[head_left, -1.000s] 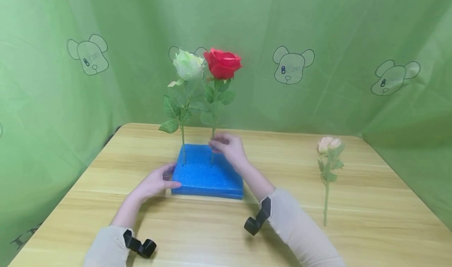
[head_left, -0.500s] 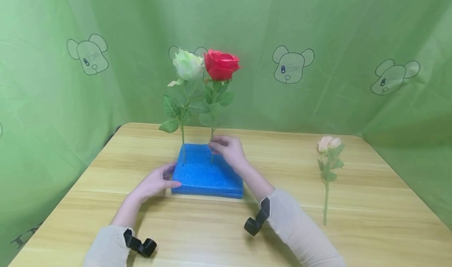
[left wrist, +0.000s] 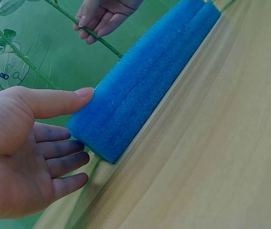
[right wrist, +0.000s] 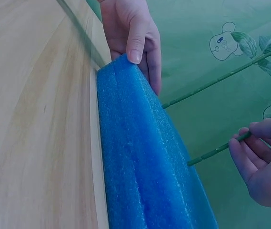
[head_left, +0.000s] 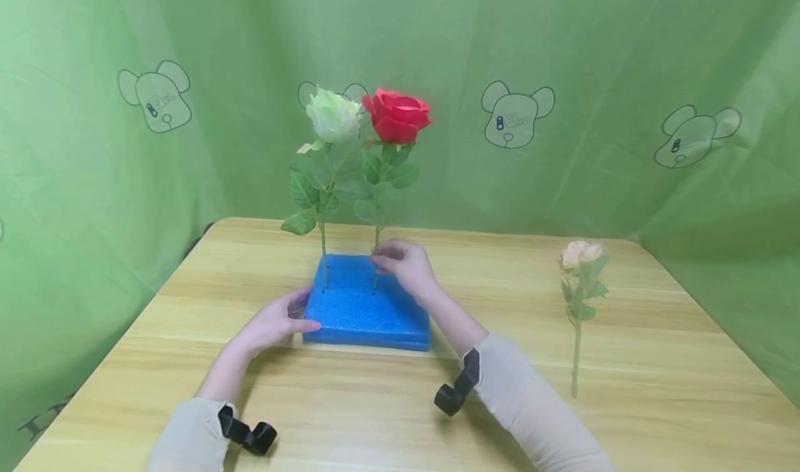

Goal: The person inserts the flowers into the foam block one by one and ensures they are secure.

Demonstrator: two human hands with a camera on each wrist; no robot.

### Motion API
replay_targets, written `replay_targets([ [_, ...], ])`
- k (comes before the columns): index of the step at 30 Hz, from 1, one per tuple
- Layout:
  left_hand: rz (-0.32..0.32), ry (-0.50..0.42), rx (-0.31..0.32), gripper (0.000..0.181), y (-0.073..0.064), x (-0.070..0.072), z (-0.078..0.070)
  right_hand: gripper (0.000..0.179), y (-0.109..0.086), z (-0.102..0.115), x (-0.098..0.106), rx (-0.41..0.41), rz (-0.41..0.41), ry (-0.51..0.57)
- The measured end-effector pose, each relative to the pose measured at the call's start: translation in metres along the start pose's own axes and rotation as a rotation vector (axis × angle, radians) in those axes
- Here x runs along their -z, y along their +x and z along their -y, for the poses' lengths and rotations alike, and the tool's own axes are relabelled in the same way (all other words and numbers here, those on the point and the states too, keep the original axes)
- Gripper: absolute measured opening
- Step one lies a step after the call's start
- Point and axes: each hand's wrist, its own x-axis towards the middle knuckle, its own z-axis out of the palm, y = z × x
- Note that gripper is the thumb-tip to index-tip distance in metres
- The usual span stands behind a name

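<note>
My right hand (head_left: 406, 267) pinches the stem of a red rose (head_left: 397, 116) between thumb and fingers. The stem stands in a blue foam block (head_left: 369, 316), leaning slightly right. In the right wrist view its lower end enters the foam below the fingers (right wrist: 256, 148). A pale green-white rose (head_left: 334, 116) stands in the same block, to the left of the red one. At the block's left side rests my left hand (head_left: 271, 325). The left wrist view has its thumb straight on the foam's upper edge and the other fingers (left wrist: 64, 164) extended by the side.
A pale pink rose (head_left: 581, 253) lies on the right part of the wooden table (head_left: 350, 402), stem toward the front. Small holes show in the foam's top. Behind the table hangs a green curtain (head_left: 437, 35) with printed bear heads.
The red rose's bloom has swayed slightly left and then back to the right, a touch lower than at first. Both hands keep almost the same places.
</note>
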Motion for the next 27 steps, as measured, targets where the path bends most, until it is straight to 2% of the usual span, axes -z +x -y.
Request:
replay_targets([
  [16, -0.001, 0.012, 0.023, 0.083, 0.001, -0.001, 0.003, 0.030, -0.005, 0.001, 0.007, -0.022, 0.011, -0.009],
  [21, 0.002, 0.009, 0.024, 0.083, 0.001, -0.002, 0.002, 0.032, -0.009, 0.002, 0.016, 0.000, 0.021, 0.019],
  [27, 0.010, 0.007, 0.011, 0.083, 0.000, -0.002, 0.000, 0.035, -0.020, 0.003, 0.032, -0.026, 0.034, 0.067],
])
